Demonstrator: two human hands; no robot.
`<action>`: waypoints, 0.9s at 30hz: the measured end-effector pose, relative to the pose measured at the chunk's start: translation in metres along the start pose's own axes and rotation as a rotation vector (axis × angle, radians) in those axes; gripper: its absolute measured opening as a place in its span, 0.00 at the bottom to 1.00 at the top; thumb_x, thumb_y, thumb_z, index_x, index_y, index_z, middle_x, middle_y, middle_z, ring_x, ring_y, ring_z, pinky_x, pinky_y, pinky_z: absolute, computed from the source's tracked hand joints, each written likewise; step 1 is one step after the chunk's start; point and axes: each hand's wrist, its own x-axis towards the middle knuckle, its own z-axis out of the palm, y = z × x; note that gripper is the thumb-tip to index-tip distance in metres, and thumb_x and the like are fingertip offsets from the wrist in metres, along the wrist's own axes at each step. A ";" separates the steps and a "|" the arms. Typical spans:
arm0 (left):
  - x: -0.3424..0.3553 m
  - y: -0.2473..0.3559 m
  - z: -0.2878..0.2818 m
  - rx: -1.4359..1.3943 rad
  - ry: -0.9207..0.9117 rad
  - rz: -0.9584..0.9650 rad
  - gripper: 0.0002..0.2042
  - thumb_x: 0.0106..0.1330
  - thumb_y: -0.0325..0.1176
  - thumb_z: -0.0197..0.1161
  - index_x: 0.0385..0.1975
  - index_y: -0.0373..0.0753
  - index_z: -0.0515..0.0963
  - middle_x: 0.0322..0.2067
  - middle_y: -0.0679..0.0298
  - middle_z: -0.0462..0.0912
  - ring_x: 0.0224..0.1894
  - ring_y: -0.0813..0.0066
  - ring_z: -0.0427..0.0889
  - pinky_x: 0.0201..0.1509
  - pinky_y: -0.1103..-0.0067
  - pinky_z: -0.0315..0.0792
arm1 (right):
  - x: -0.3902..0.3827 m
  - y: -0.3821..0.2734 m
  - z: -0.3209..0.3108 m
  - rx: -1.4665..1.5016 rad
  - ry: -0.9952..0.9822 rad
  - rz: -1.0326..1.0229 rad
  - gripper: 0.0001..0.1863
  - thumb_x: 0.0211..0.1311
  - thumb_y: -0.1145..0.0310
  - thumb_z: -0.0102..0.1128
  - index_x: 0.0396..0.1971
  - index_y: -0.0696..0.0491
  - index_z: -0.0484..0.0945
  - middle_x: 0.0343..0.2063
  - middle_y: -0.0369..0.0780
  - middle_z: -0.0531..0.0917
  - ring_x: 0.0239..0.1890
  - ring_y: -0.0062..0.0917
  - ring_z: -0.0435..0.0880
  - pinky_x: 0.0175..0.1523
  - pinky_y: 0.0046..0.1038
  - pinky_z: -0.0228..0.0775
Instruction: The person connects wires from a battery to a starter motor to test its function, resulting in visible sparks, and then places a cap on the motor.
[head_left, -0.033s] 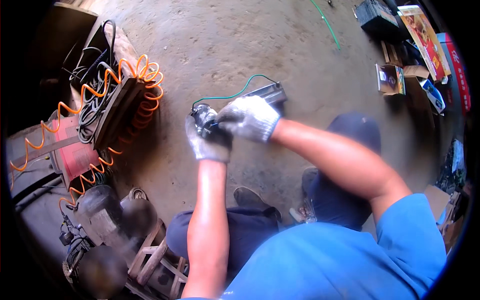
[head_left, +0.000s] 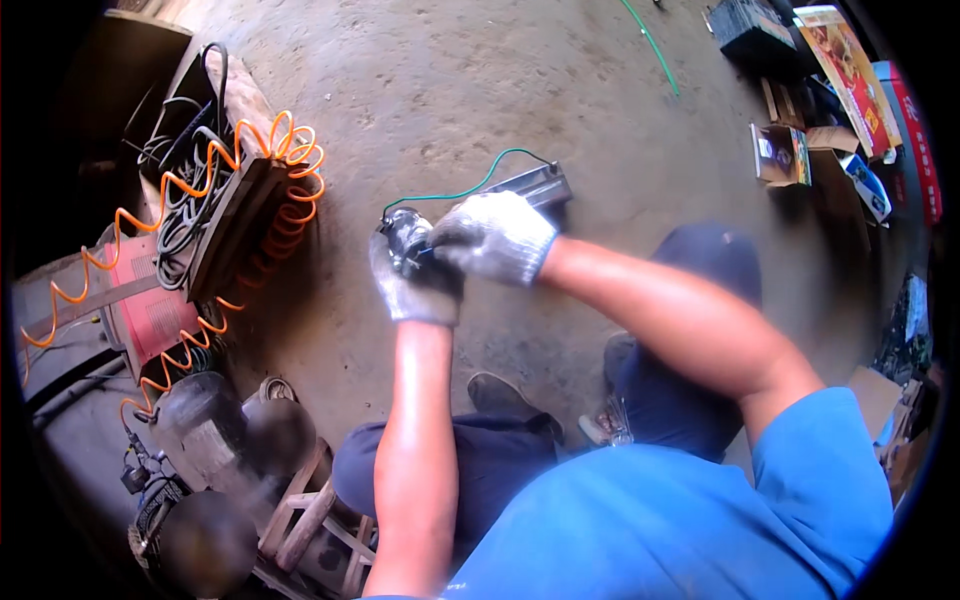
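Between gloved fingers (head_left: 453, 228), dark part (head_left: 407, 232).

Dark part (head_left: 406, 230) partly under right grip (head_left: 492, 238)

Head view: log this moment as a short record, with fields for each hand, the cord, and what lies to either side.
Left hand: white-gloved, holding a dark part
Right hand: white-gloved, at the dark part; grip unclear
Green cord: runs between the dark part's edge and a grey case on the floor
Left side: orange coiled hose, reddish housing
Right side: open cardboard box
Unclear: what the dark part is
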 end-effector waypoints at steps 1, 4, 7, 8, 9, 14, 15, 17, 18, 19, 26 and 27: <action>-0.001 -0.001 0.004 -0.010 0.012 0.000 0.19 0.76 0.55 0.45 0.42 0.46 0.75 0.37 0.67 0.78 0.45 0.71 0.79 0.59 0.70 0.74 | 0.000 0.000 -0.002 0.000 0.000 -0.001 0.12 0.66 0.58 0.62 0.42 0.44 0.89 0.38 0.44 0.90 0.43 0.43 0.89 0.49 0.44 0.80; 0.007 0.006 -0.009 -0.097 -0.170 -0.027 0.18 0.76 0.53 0.46 0.40 0.46 0.75 0.37 0.67 0.78 0.43 0.72 0.78 0.56 0.72 0.74 | 0.002 -0.004 -0.006 -0.044 -0.077 0.022 0.11 0.65 0.57 0.61 0.40 0.42 0.89 0.36 0.43 0.90 0.41 0.43 0.89 0.48 0.45 0.80; 0.012 0.005 -0.012 -0.088 -0.196 -0.015 0.16 0.76 0.52 0.47 0.38 0.47 0.74 0.36 0.68 0.77 0.41 0.73 0.78 0.53 0.73 0.74 | 0.001 -0.002 -0.006 -0.056 -0.042 -0.010 0.10 0.64 0.58 0.65 0.40 0.42 0.90 0.35 0.43 0.90 0.39 0.43 0.89 0.46 0.43 0.80; 0.012 0.003 -0.009 -0.062 -0.159 0.001 0.16 0.76 0.51 0.47 0.38 0.47 0.74 0.35 0.68 0.77 0.40 0.74 0.78 0.52 0.74 0.74 | 0.001 -0.003 -0.008 -0.065 -0.055 -0.008 0.11 0.63 0.59 0.67 0.41 0.43 0.91 0.35 0.44 0.90 0.39 0.43 0.89 0.45 0.42 0.80; 0.010 0.002 -0.007 -0.071 -0.114 0.005 0.16 0.76 0.51 0.47 0.38 0.47 0.74 0.35 0.69 0.76 0.40 0.74 0.78 0.51 0.74 0.74 | 0.001 -0.003 -0.009 -0.070 -0.065 -0.002 0.11 0.63 0.59 0.67 0.41 0.43 0.91 0.35 0.44 0.90 0.39 0.43 0.89 0.45 0.42 0.80; -0.001 -0.013 0.031 0.035 0.151 0.083 0.15 0.75 0.51 0.50 0.39 0.47 0.75 0.33 0.70 0.76 0.37 0.76 0.78 0.49 0.75 0.75 | -0.002 0.003 -0.008 -0.080 -0.039 -0.022 0.11 0.62 0.59 0.67 0.41 0.44 0.91 0.34 0.44 0.90 0.38 0.43 0.89 0.45 0.42 0.81; 0.001 -0.014 0.028 0.011 0.107 0.066 0.14 0.75 0.51 0.51 0.39 0.47 0.75 0.33 0.70 0.76 0.37 0.76 0.78 0.49 0.75 0.75 | -0.003 0.006 -0.007 -0.072 -0.030 -0.033 0.11 0.63 0.58 0.65 0.40 0.42 0.91 0.33 0.44 0.90 0.38 0.44 0.89 0.45 0.44 0.80; 0.002 -0.008 0.018 -0.032 0.020 0.049 0.14 0.74 0.50 0.52 0.39 0.48 0.76 0.32 0.70 0.76 0.37 0.77 0.78 0.49 0.75 0.75 | 0.001 0.006 -0.004 -0.051 -0.017 -0.069 0.10 0.64 0.56 0.61 0.38 0.39 0.90 0.32 0.44 0.89 0.37 0.44 0.89 0.45 0.47 0.79; 0.002 -0.005 0.013 -0.050 -0.009 0.032 0.14 0.74 0.51 0.52 0.39 0.48 0.76 0.32 0.70 0.76 0.37 0.77 0.78 0.49 0.75 0.75 | 0.002 0.005 -0.002 -0.038 -0.012 -0.073 0.11 0.64 0.56 0.61 0.38 0.39 0.90 0.32 0.44 0.89 0.37 0.44 0.89 0.45 0.47 0.79; 0.002 -0.006 0.015 -0.073 -0.040 0.008 0.14 0.74 0.51 0.53 0.40 0.48 0.76 0.32 0.70 0.76 0.38 0.77 0.78 0.49 0.75 0.76 | 0.001 0.005 -0.002 -0.028 -0.007 -0.069 0.11 0.64 0.56 0.62 0.38 0.39 0.90 0.32 0.44 0.89 0.37 0.44 0.89 0.45 0.47 0.79; -0.001 -0.016 0.018 -0.015 0.118 0.027 0.17 0.75 0.53 0.50 0.41 0.46 0.76 0.35 0.67 0.79 0.40 0.72 0.79 0.51 0.71 0.75 | -0.002 0.005 -0.006 0.034 -0.024 -0.009 0.12 0.62 0.54 0.65 0.38 0.41 0.92 0.31 0.45 0.89 0.36 0.45 0.89 0.44 0.46 0.79; 0.005 -0.011 0.005 -0.039 -0.025 0.005 0.18 0.76 0.53 0.49 0.41 0.46 0.77 0.36 0.66 0.79 0.41 0.72 0.79 0.51 0.71 0.75 | -0.002 0.006 -0.004 0.034 -0.015 -0.021 0.12 0.62 0.54 0.65 0.38 0.41 0.92 0.31 0.45 0.89 0.36 0.45 0.89 0.44 0.46 0.79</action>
